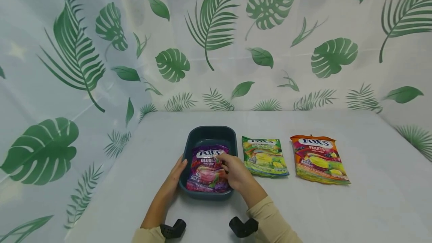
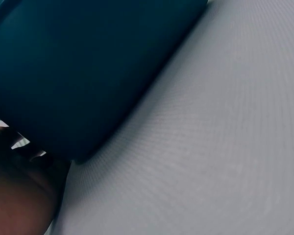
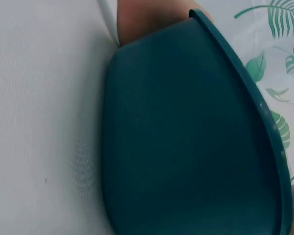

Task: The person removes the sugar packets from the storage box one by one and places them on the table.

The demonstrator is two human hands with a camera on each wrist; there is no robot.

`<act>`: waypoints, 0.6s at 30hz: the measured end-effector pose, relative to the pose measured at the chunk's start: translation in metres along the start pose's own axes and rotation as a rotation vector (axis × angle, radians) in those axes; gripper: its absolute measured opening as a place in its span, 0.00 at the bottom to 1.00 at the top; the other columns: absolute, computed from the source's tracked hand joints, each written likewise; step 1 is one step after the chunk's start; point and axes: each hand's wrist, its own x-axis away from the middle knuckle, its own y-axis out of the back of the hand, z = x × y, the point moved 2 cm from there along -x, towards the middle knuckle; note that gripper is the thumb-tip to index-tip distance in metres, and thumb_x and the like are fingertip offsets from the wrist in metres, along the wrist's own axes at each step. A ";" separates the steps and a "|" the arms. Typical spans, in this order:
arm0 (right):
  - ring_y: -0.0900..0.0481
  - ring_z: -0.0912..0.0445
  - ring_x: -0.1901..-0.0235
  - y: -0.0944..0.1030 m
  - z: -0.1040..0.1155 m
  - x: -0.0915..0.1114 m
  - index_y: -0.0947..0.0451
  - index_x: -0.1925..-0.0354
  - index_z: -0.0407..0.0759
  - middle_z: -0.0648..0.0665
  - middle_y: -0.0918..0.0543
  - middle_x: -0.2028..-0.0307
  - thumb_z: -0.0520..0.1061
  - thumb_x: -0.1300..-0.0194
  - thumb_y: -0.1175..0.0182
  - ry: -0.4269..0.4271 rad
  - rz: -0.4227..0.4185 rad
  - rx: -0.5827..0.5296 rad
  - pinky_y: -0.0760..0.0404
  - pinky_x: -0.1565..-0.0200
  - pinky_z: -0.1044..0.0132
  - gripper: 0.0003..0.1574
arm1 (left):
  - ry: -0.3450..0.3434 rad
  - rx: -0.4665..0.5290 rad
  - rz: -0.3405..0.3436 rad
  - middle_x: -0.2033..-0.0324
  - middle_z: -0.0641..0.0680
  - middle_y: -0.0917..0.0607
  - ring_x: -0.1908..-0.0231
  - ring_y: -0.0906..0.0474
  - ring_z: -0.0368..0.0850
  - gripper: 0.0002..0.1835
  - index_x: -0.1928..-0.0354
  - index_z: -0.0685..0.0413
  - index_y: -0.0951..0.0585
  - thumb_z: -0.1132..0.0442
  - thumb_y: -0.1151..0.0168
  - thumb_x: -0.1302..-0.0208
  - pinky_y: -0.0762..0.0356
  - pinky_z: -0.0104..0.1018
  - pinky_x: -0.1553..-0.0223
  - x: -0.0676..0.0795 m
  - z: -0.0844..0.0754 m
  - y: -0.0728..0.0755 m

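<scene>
A dark teal plastic bin [image 1: 209, 197] stands on the white table. Inside lies a purple bag of Fox's Berries candy [image 1: 206, 175], face up. My left hand [image 1: 173, 179] rests along the bin's left outer wall with its fingers extended. My right hand [image 1: 236, 173] reaches over the right rim, its curled fingers and thumb pinching the bag's right side; the grip is partly hidden. In the left wrist view, the bin wall [image 2: 88, 73] fills the upper left beside the left hand [image 2: 19, 191]. The right wrist view shows mostly the bin's outer wall [image 3: 186, 132].
Right of the bin lies a green and yellow candy bag [image 1: 264, 157]. Farther right is an orange and red Fox's Fruits candy bag [image 1: 318, 159]. Leaf-printed white curtains [image 1: 216, 78] border the table [image 1: 371, 205] at the back and sides.
</scene>
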 end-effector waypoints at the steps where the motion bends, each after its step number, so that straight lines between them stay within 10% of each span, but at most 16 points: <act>1: 0.29 0.55 0.56 0.000 0.000 -0.001 0.33 0.45 0.32 0.43 0.24 0.52 0.44 0.34 0.52 0.005 -0.002 0.014 0.30 0.57 0.68 0.23 | -0.006 0.001 0.002 0.25 0.59 0.55 0.26 0.67 0.61 0.35 0.25 0.49 0.53 0.45 0.62 0.28 0.70 0.67 0.32 0.000 0.000 0.001; 7: 0.31 0.55 0.59 0.000 0.001 -0.001 0.22 0.66 0.42 0.48 0.23 0.62 0.45 0.32 0.49 0.036 0.001 0.099 0.31 0.60 0.66 0.11 | -0.008 -0.008 -0.005 0.25 0.59 0.54 0.26 0.66 0.61 0.35 0.25 0.49 0.52 0.44 0.62 0.29 0.69 0.67 0.32 -0.002 0.001 0.001; 18: 0.45 0.36 0.30 -0.005 -0.005 0.004 0.42 0.32 0.32 0.29 0.39 0.32 0.44 0.31 0.52 0.141 0.043 0.368 0.45 0.32 0.40 0.33 | -0.002 -0.023 -0.011 0.25 0.60 0.53 0.26 0.65 0.62 0.35 0.25 0.49 0.51 0.46 0.60 0.29 0.69 0.68 0.32 0.002 -0.002 0.000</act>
